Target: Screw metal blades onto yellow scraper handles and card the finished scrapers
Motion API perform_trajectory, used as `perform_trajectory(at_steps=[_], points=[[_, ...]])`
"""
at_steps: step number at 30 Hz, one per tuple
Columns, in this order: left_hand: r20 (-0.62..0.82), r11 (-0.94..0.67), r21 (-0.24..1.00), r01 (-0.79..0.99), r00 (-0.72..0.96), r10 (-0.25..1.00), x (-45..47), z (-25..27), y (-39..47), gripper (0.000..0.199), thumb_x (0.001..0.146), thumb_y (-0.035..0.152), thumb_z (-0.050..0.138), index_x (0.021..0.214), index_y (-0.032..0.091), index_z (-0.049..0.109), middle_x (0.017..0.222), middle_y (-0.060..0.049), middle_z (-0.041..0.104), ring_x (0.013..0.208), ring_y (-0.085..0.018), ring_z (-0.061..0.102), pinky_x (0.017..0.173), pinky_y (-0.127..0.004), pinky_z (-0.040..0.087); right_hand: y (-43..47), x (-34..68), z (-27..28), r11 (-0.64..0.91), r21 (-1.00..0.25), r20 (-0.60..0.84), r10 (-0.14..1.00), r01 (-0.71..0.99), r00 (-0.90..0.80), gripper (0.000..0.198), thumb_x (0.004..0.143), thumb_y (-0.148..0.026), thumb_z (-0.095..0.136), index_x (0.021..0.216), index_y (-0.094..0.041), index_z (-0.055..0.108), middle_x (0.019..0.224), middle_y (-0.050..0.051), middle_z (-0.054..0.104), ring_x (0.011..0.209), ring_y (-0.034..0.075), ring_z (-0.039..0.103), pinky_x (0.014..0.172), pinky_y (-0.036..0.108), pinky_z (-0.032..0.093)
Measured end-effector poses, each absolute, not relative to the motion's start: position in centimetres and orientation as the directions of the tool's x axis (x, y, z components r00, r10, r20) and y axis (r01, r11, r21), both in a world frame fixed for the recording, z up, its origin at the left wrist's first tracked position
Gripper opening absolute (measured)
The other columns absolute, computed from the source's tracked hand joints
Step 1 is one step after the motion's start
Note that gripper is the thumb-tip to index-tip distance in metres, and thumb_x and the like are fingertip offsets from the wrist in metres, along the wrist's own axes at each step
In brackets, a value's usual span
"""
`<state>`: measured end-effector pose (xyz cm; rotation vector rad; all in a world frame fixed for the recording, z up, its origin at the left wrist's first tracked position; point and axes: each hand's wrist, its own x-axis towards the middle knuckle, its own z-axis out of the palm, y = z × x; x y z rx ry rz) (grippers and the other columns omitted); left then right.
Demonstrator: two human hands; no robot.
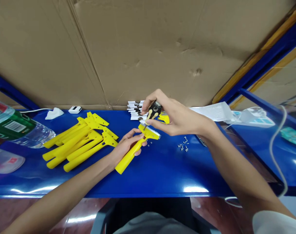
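Note:
My left hand (128, 144) is closed around the neck of a yellow scraper (128, 159), whose head points up and to the right with a metal blade along its edge. In my right hand (165, 112) is a screwdriver (154, 110) with a black and cream handle, held from above. Its tip comes down onto the scraper's head; whether it sits in a screw is too small to tell. Small screws (184, 144) lie loose to the right of the scraper. Another yellow piece (164, 118) shows partly behind my right hand.
Several yellow scraper handles (82, 139) are piled on the blue table (148, 182) at left. A row of white packets (134, 110) stands against the cardboard. A water bottle (18, 126) lies far left; a white plastic bag (211, 110) and a cable (274, 143) are at right.

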<state>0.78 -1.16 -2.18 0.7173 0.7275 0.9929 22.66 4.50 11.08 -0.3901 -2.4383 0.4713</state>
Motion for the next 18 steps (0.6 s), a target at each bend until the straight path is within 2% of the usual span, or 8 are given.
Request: perform_trajectory(at_steps=[3, 7, 13, 18], points=[[-0.197, 0.352, 0.802, -0.482, 0.343, 0.918, 0.72, -2.01, -1.13, 0.038, 0.085, 0.028, 0.089, 0.107, 0.021, 0.058, 0.092, -0.004, 0.064, 0.072, -0.014, 0.065, 0.038, -0.014, 0.04, 4.62, 22.69, 11.0, 0.891, -0.438, 0.55, 0.369, 0.117, -0.75, 0.033, 0.103, -0.034, 0.069, 0.129, -0.019, 0.056, 0.115, 0.008, 0.07, 0.096, 0.019, 0.068, 0.086, 0.035, 0.054], [-0.198, 0.358, 0.801, -0.48, 0.353, 0.915, 0.66, -1.79, -1.26, 0.04, 0.084, 0.027, 0.089, 0.11, 0.021, 0.059, 0.093, -0.004, 0.064, 0.072, -0.015, 0.067, 0.037, -0.015, 0.04, 4.51, 22.62, 11.09, 0.923, -0.362, 0.588, 0.333, 0.129, -0.737, 0.042, 0.101, -0.047, 0.071, 0.131, -0.02, 0.06, 0.117, 0.008, 0.07, 0.099, 0.021, 0.068, 0.09, 0.037, 0.055], [-0.205, 0.355, 0.797, -0.489, 0.334, 0.92, 0.69, -1.46, -1.27, 0.037, 0.083, 0.028, 0.09, 0.104, 0.021, 0.059, 0.092, -0.004, 0.064, 0.07, -0.014, 0.065, 0.037, -0.014, 0.04, 4.18, 22.79, 11.47, 0.901, -0.409, 0.543, 0.37, 0.147, -0.754, 0.034, 0.107, -0.04, 0.062, 0.135, -0.019, 0.058, 0.122, 0.011, 0.07, 0.103, 0.021, 0.068, 0.092, 0.038, 0.055], [-0.206, 0.342, 0.8, -0.493, 0.31, 0.928, 0.49, -1.19, -1.05, 0.036, 0.085, 0.025, 0.088, 0.104, 0.021, 0.059, 0.091, -0.004, 0.064, 0.072, -0.014, 0.066, 0.036, -0.014, 0.04, 4.77, 22.91, 11.37, 0.926, -0.339, 0.599, 0.347, 0.163, -0.722, 0.033, 0.102, -0.044, 0.07, 0.125, -0.021, 0.064, 0.114, 0.008, 0.073, 0.1, 0.023, 0.069, 0.092, 0.039, 0.055]])
